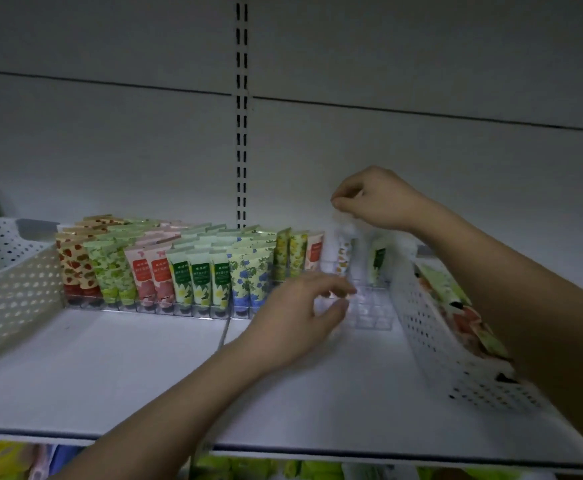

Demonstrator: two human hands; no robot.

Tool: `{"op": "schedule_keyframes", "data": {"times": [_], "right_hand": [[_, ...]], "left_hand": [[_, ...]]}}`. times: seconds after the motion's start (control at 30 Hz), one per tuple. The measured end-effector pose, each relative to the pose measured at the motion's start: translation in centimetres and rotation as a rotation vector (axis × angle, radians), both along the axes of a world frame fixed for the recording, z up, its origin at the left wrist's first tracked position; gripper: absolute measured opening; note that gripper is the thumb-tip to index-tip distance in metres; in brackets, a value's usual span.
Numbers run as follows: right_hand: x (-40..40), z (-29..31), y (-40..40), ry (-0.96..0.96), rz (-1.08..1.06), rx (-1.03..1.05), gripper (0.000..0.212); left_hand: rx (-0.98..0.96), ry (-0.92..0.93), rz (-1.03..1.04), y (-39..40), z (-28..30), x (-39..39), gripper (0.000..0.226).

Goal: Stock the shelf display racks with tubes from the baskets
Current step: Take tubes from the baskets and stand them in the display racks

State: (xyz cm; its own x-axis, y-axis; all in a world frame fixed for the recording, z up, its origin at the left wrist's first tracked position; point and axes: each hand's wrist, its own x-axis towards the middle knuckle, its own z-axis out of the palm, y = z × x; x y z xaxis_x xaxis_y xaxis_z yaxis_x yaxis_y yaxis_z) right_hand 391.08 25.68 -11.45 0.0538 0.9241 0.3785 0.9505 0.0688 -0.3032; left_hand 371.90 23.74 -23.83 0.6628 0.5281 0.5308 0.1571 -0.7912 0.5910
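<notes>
Clear display racks (374, 315) stand along the back of the white shelf (116, 368), packed at the left with upright patterned tubes (200, 278). My right hand (380, 199) pinches the top of a white tube with orange print (344, 254), which hangs upright over the rack's empty right end. Beside it stands a white tube with a green label (379, 261). My left hand (300, 313) hovers at the rack's front with fingers loosely curled and holds nothing. The white perforated basket (435, 344) at the right holds several more tubes.
A second white perforated basket (9, 282) stands at the shelf's left end. A slotted upright (241, 109) runs up the grey back panel. Below the shelf edge, green and yellow packages (248, 471) show on a lower level.
</notes>
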Motion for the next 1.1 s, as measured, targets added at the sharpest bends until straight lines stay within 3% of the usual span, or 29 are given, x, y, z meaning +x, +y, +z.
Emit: {"op": "schedule_keyframes", "data": {"times": [0.2, 0.37, 0.6, 0.7, 0.93, 1.1], "right_hand": [[6.6, 1.3, -8.1, 0.169, -0.136, 0.011, 0.017], [10.9, -0.5, -14.3, 0.258, -0.237, -0.064, 0.012], [11.4, -3.1, -19.1, 0.196, -0.088, -0.527, 0.019], [11.1, -4.9, -18.8, 0.085, -0.109, -0.589, 0.025], [12.0, -6.4, -19.2, 0.231, -0.128, -0.417, 0.026], [13.2, -6.4, -19.4, 0.674, -0.097, -0.003, 0.032]], "left_hand": [[-0.069, -0.13, 0.011, -0.6, 3.5, 6.4, 0.017], [-0.105, -0.07, -0.038, -1.7, 3.0, 10.9, 0.015], [-0.093, -0.034, -0.079, -3.2, 2.0, 15.2, 0.016], [-0.111, -0.004, -0.076, -3.1, 2.0, 16.2, 0.016], [0.008, 0.168, 0.051, -2.3, 2.0, 17.1, 0.024], [0.11, 0.288, 0.026, -1.4, 3.0, 18.8, 0.039]]}}
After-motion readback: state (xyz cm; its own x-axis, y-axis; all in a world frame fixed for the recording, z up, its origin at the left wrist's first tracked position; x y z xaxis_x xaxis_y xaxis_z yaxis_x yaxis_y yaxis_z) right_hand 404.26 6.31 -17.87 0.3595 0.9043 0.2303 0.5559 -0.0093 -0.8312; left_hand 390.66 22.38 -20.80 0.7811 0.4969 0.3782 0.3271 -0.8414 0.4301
